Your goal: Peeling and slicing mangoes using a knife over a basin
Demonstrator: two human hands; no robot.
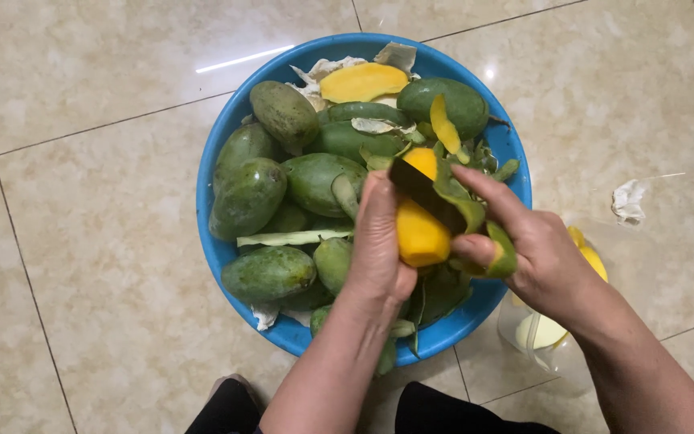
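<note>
Tiled floor (82, 241): blue basin (210, 241), hands (379, 241) peeling mango (421, 235).

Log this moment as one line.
left hand: holds half-peeled mango | right hand: knife cutting peel | below: blue basin of green mangoes

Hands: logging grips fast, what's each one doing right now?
Left hand: closed around the half-peeled mango.
Right hand: closed on a knife, blade against the mango, peel draped over the fingers.
</note>
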